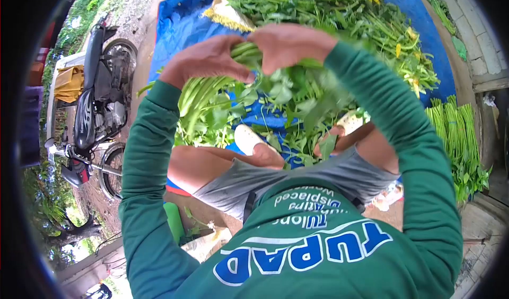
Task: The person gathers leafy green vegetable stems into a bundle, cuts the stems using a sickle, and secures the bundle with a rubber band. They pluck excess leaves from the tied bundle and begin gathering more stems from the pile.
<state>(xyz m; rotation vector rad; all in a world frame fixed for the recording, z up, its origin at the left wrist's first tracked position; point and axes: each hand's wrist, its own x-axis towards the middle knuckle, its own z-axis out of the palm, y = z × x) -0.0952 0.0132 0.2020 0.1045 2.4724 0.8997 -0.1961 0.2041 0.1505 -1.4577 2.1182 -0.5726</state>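
Note:
A bunch of leafy green stems [246, 53] runs between my two hands above the blue tarp [183, 31]. My left hand [209, 60] is wrapped round the stems, its thumb pointing right. Close beside it, my right hand [289, 44] curls round the same bunch from above, its fingers partly blurred. Loose leaves from the bunch hang below the right hand. More cut stems [199, 100] lie under my left wrist. Beyond my hands, a large heap of leafy stems [318, 5] with a few yellow leaves covers the tarp.
Tied bundles of stems [458, 134] stand at the right. A white sack with yellow fringe [230, 12] lies at the tarp's far side. My feet in light clogs [248, 139] rest on the tarp. A motorcycle [98, 95] is parked at the left; a block wall [474, 23] is at the right.

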